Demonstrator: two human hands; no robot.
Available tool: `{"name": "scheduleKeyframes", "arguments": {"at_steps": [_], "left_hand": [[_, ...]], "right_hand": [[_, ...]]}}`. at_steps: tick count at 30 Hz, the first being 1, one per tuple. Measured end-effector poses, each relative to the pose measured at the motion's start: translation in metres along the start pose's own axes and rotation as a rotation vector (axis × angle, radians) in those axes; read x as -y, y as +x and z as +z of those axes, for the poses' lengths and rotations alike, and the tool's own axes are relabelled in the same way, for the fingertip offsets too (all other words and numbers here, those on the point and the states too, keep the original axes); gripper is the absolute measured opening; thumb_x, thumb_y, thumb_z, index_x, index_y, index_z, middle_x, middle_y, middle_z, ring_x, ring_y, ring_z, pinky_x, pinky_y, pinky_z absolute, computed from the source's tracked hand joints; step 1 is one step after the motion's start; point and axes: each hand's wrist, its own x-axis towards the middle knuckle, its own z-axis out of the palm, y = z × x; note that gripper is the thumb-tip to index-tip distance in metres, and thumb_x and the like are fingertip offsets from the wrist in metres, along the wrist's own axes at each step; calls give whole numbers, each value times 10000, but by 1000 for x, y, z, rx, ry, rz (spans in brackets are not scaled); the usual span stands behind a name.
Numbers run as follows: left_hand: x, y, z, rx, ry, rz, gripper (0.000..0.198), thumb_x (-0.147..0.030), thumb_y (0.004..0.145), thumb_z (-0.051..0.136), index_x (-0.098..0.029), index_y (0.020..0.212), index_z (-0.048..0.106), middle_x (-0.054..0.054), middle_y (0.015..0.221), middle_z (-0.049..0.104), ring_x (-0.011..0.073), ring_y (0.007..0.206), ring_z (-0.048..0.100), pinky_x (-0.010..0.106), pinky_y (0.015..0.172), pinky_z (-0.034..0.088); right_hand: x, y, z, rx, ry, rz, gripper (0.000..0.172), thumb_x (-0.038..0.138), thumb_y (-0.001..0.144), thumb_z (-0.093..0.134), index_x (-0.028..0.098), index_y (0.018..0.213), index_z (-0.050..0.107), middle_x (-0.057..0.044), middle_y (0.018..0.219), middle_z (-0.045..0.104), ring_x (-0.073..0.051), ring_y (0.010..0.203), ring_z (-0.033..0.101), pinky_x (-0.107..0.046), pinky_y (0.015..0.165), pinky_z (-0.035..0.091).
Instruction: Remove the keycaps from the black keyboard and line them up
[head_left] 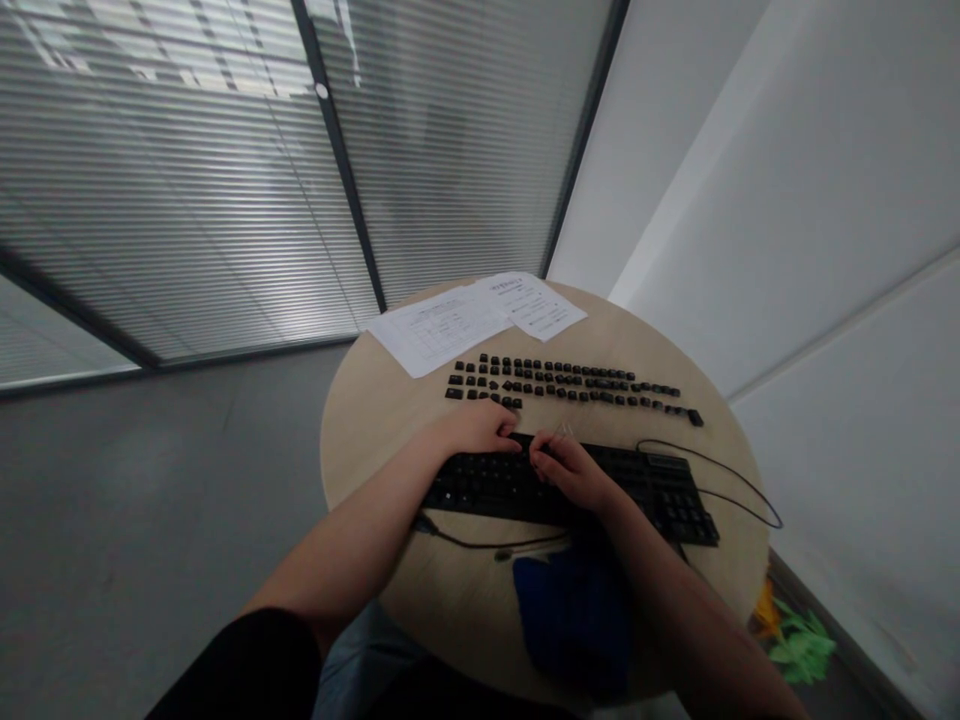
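Observation:
A black keyboard (660,490) lies on a round light-wood table (367,420). My left hand (480,428) rests on the keyboard's far left edge, fingers curled down against it. My right hand (570,468) is closed over the keyboard's middle and pinches a small thin tool (561,432), likely a wire keycap puller. Behind the keyboard, several loose black keycaps (570,382) are laid out in rows.
Two printed paper sheets (442,328) (536,305) lie at the table's far edge. The keyboard cable (742,490) loops to the right and along the front. A blue cloth (574,610) lies at the near edge. Glass walls with blinds stand behind; green and orange objects (799,640) sit on the floor.

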Motion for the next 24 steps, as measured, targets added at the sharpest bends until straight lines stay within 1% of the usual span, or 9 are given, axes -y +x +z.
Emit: {"name": "scheduleKeyframes", "arguments": {"at_steps": [4, 9, 13, 16, 21, 24], "left_hand": [[1, 0, 1, -4, 2, -5, 317, -451, 792, 686, -197, 646, 566, -22, 599, 532, 144, 586, 469, 279, 540, 259], [2, 1, 3, -11, 1, -8, 318, -458, 789, 691, -199, 649, 573, -22, 604, 537, 146, 589, 471, 276, 541, 266], [3, 3, 4, -7, 4, -4, 317, -457, 787, 694, -201, 648, 570, -24, 601, 531, 147, 588, 472, 278, 536, 268], [4, 3, 4, -13, 2, 4, 320, -454, 788, 693, -200, 645, 560, -25, 598, 521, 144, 582, 463, 277, 528, 260], [2, 3, 3, -4, -9, -5, 326, -448, 784, 705, -198, 639, 553, -27, 592, 513, 137, 574, 445, 276, 534, 260], [0, 2, 1, 10, -15, -23, 329, -442, 786, 706, -194, 637, 548, -31, 590, 512, 133, 572, 448, 274, 529, 254]], "right_hand": [[3, -1, 0, -5, -111, -39, 235, 388, 993, 489, 207, 860, 559, 43, 615, 512, -111, 542, 450, -238, 542, 351], [14, -3, -1, -9, -277, -52, 172, 323, 974, 501, 210, 862, 565, 48, 590, 497, -117, 520, 440, -248, 535, 334], [13, -2, -1, 12, -301, -38, 164, 296, 976, 484, 209, 858, 556, 47, 584, 521, -116, 508, 458, -243, 532, 339], [12, -1, 0, 21, -310, -59, 162, 295, 973, 491, 205, 860, 563, 41, 601, 550, -116, 523, 481, -237, 548, 354], [24, -2, 1, 85, -448, -112, 111, 269, 937, 557, 198, 863, 598, 67, 538, 474, -109, 484, 436, -236, 529, 305], [27, -3, 4, 114, -507, -170, 99, 244, 919, 576, 195, 837, 600, 39, 613, 556, -112, 544, 507, -232, 576, 338]]}}
